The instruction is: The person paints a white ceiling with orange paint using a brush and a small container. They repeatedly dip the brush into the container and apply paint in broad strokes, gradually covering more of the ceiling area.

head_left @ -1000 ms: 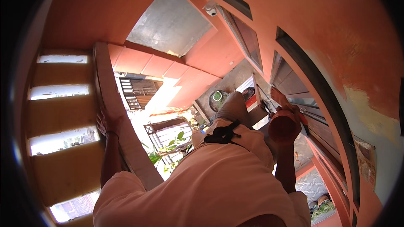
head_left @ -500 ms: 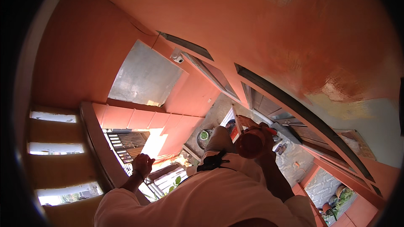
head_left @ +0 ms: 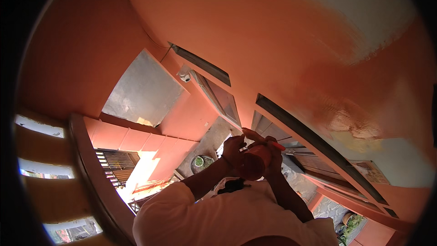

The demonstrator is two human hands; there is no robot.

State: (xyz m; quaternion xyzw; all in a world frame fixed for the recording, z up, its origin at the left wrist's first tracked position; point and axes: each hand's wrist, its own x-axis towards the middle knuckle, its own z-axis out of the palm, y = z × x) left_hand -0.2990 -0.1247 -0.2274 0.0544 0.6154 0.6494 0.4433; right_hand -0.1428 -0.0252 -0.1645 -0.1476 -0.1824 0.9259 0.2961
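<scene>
A reddish-orange open container (head_left: 252, 161) is held in front of my chest, its round mouth facing up. My right hand (head_left: 274, 158) wraps around its right side. An orange-coated flat piece (head_left: 253, 135) and a bright red tip (head_left: 276, 146) stick out by the right fingers; they look like parts of one tool, perhaps a brush, but the kind is unclear. My left hand (head_left: 233, 149) is closed at the left edge of the container, fingers curled in shadow. What lies between them cannot be made out.
A wall (head_left: 291, 27) with fresh orange paint and bare grey patches rises ahead and right. Dark slots (head_left: 314, 141) cut into it. A white camera (head_left: 184, 74) is mounted near the corner. Below are a potted plant (head_left: 200, 161) and a railing (head_left: 114, 166).
My left hand has come from the far left, away from the railing, to the container. The container and right hand have shifted slightly left and down in the view.
</scene>
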